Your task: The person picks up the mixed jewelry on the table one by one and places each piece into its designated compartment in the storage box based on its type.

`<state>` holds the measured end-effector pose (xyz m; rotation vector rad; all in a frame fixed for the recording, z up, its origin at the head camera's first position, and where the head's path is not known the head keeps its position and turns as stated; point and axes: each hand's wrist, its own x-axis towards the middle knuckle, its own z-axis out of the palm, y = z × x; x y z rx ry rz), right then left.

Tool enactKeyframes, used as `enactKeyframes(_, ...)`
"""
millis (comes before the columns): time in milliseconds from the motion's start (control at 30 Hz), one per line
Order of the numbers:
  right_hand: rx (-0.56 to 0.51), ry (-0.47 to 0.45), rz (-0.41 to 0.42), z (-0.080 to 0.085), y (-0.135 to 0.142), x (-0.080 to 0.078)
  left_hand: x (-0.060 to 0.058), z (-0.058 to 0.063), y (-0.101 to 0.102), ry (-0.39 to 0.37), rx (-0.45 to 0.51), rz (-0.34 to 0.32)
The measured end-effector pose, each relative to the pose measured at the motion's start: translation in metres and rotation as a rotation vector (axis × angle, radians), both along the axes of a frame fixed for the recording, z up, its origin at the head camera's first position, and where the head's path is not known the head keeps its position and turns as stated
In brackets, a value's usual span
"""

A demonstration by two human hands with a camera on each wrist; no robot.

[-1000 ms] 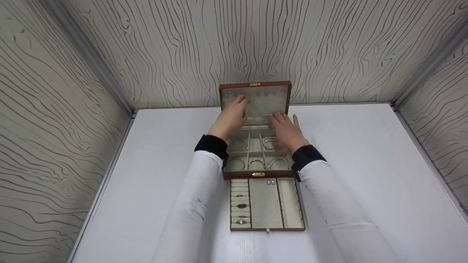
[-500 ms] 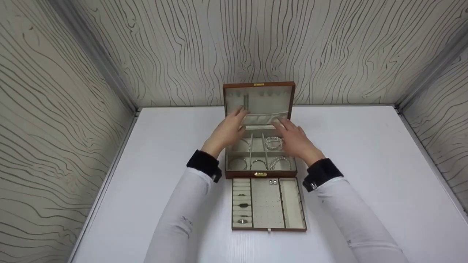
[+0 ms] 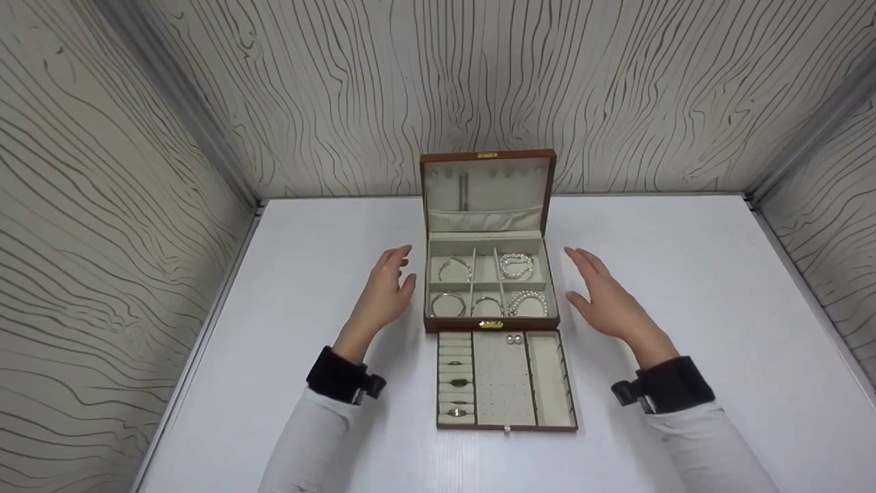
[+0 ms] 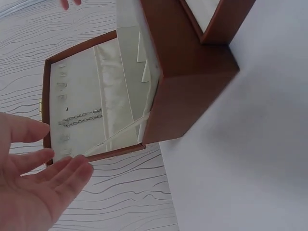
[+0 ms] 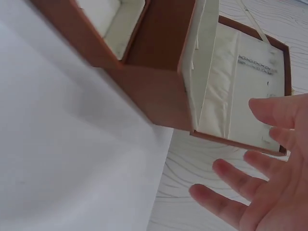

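Note:
A brown jewelry box [image 3: 493,324] stands with its lid [image 3: 506,185] raised, at the middle of the head view. A silver chain necklace [image 4: 82,117] hangs inside the lid, its lower end in the fabric pocket [image 3: 486,220]. Bracelets lie in the divided compartments, among them a beaded bracelet [image 3: 527,303] and a bangle [image 3: 448,305]. The front drawer [image 3: 506,383] is pulled out, with rings [image 3: 458,383] and a pair of round earrings [image 3: 514,339]. My left hand [image 3: 387,291] hovers left of the box, holding nothing. To the right, my right hand [image 3: 606,298] is likewise bare, fingers extended.
The box sits on a white table [image 3: 308,239] near its back edge. Wood-patterned panels [image 3: 356,96] rise behind and at both sides, with grey metal strips along the corners. Each wrist carries a black band [image 3: 674,383] with a small camera.
Both hands have drawn back from the lid and spread apart to either side of the box. The necklace in the lid and the compartments are now uncovered. The box and drawer stay put.

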<state>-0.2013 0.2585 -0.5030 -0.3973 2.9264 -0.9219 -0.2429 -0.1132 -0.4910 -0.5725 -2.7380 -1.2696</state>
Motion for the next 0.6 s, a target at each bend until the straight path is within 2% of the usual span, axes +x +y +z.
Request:
enactKeyframes(133, -0.051, -0.028, -0.029, -0.009, 0.01, 0.021, 0.021, -0.013, -0.01, -0.091, 0.074, 0.018)
enactKeyframes(300, -0.074, -0.073, -0.077, -0.022, 0.013, 0.043, 0.048, -0.03, -0.014, -0.231, 0.057, -0.018)
enactKeyframes(467, -0.05, -0.153, -0.112, -0.035, 0.008, 0.058, 0.073, -0.043, -0.008, -0.465, 0.055, -0.05)
enactKeyframes(533, -0.052, -0.218, -0.128, -0.039, 0.004, 0.063, 0.081, -0.048, -0.004, -0.563, 0.056, -0.058)
enactKeyframes(600, -0.059, -0.294, -0.138, -0.042, 0.001, 0.067, 0.088, -0.051, -0.001, -0.62, 0.055, -0.065)
